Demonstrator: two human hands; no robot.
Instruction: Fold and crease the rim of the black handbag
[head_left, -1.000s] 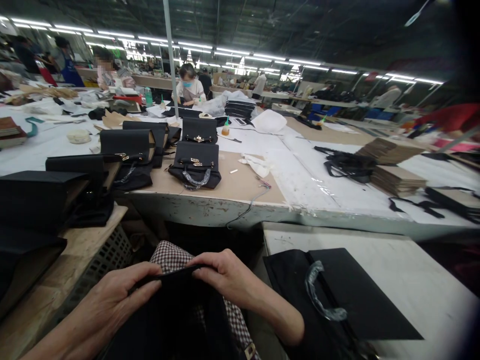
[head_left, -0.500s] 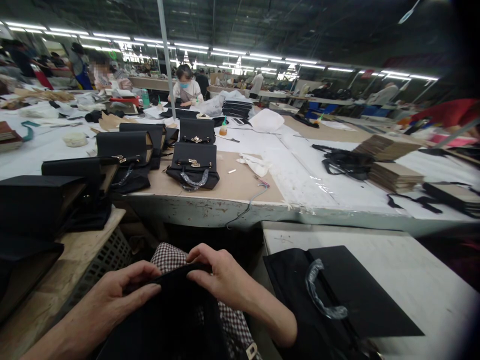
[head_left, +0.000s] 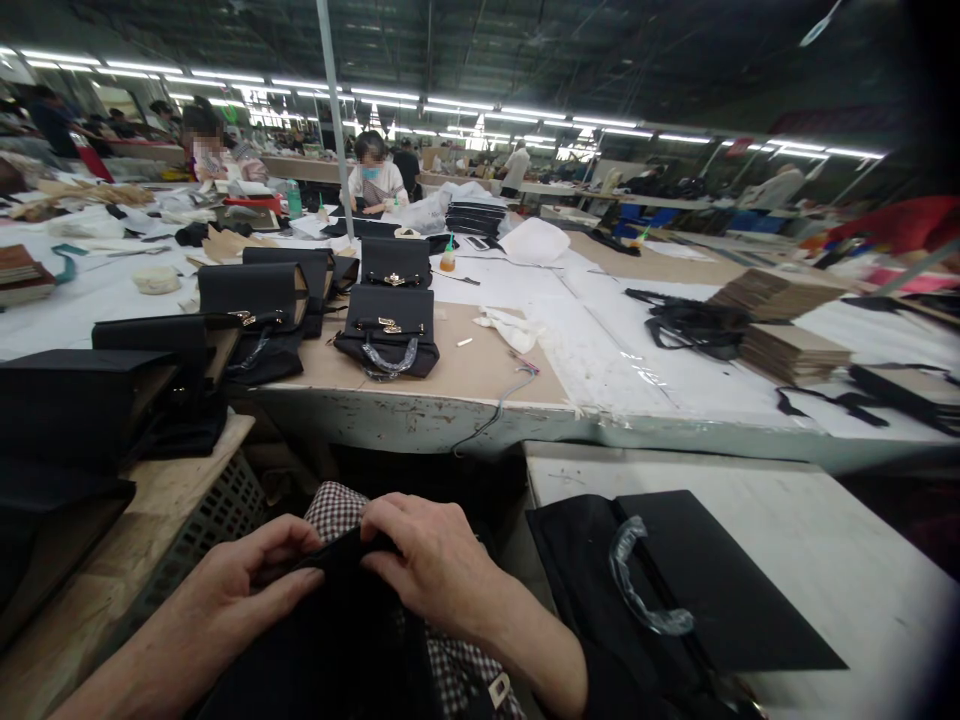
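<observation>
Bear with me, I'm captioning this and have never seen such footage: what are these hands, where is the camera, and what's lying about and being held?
There is no machine here, just a person's two bare hands. One camera, worn on that person's head, looks forward and down. The left hand and right hand hold the upper edge of a black material; its full shape is hard to make out. Ahead, the long table bears black bags, a small bottle and brown stacks. At the right, a pale side table carries a flat black piece and a curved handle in clear wrapping.
</observation>
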